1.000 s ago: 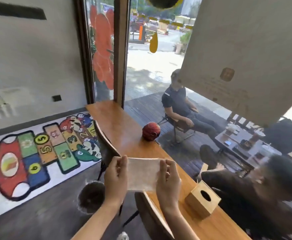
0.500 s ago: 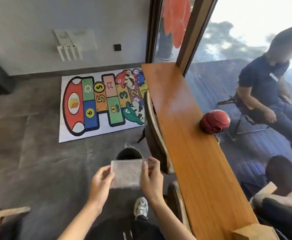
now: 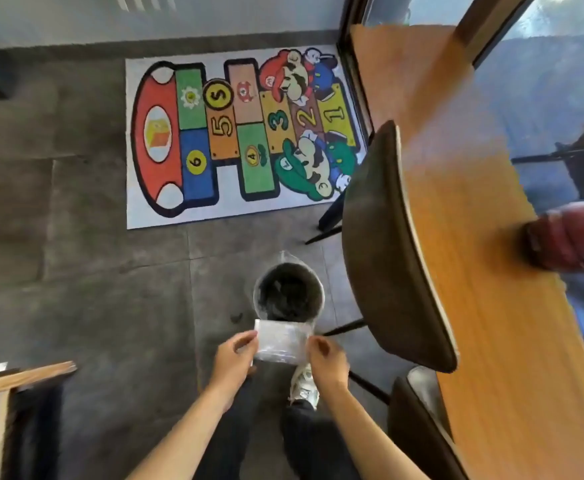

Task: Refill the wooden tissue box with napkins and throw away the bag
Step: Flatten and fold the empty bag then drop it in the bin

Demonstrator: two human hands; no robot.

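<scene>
I hold a flat, clear plastic bag (image 3: 281, 342) stretched between both hands, low over the floor. My left hand (image 3: 232, 358) pinches its left edge and my right hand (image 3: 327, 358) pinches its right edge. Just beyond the bag stands a round dark bin (image 3: 289, 294) with a clear liner, its mouth facing up; the bag's far edge overlaps the bin's near rim. The wooden tissue box is out of view.
A long wooden counter (image 3: 474, 237) runs along the window at right, with a red ball (image 3: 574, 237) on it. Two dark chairs (image 3: 387, 244) stand against the counter. A colourful hopscotch mat (image 3: 242, 133) lies on the grey floor. My shoe (image 3: 304, 386) is below the bag.
My view has tilted down from the counter and tissue box to the floor. Both hands have carried the bag down and forward, up to the bin's near rim.
</scene>
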